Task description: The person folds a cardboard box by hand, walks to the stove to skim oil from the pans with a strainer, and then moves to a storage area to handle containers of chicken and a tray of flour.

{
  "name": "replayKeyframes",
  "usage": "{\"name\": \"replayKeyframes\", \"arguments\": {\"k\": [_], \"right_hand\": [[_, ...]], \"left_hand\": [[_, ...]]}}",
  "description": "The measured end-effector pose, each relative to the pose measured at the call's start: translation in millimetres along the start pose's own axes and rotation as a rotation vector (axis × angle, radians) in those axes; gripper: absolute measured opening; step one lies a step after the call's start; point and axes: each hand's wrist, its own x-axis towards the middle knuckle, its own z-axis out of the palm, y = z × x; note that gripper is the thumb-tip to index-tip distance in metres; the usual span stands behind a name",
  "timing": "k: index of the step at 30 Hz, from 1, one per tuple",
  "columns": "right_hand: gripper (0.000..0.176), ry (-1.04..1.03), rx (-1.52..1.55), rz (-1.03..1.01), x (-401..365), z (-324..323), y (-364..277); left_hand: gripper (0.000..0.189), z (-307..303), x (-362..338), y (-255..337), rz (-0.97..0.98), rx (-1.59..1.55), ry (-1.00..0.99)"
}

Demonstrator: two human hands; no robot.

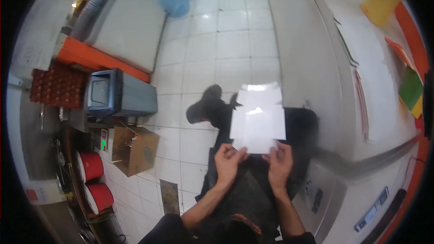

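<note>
I'm pinching the near edge of the white card sheet point(258, 119) with my left hand point(229, 160) and right hand point(280, 162), holding it above my lap, over the tiled floor point(217, 40). I'm judging it light, thin and easily creased, best gripped at its edges.

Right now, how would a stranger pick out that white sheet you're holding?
Follow the tiled floor down the middle. There the left hand and right hand pinch the near edge of a flat white sheet. It alone is bright, blank and notched, unlike the brown cardboard box at left.
</note>
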Motion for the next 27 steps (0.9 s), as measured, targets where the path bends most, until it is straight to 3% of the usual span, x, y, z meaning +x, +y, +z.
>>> {"name": "replayKeyframes", "arguments": {"k": [7,11,13,14,17,27], "right_hand": [[0.030,-0.204,-0.383,-0.088,-6.8,0.9,-3.2],[0.025,-0.116,-0.188,0.021,0.2,-0.8,12.3],[0.024,-0.094,-0.107,0.045,2.3,-1.8,12.0],[0.023,-0.098,-0.063,0.060,2.5,-0.5,10.0],[0.025,-0.118,-0.021,0.090,3.4,-1.9,6.5],[0.031,-0.166,0.018,0.273,10.9,-10.7,6.7]], "left_hand": [[0.018,-4.2,2.3,-3.3,0.130,0.147,0.002],[0.017,-14.4,5.0,0.6,0.107,0.223,-0.064],[0.017,-14.4,9.5,6.3,-0.047,-0.019,-0.032],[0.017,-16.9,13.5,4.4,-0.078,0.037,-0.028],[0.022,-18.6,19.7,3.7,-0.077,0.136,-0.057],[0.034,-22.0,25.1,1.3,-0.090,0.033,-0.101]]}}
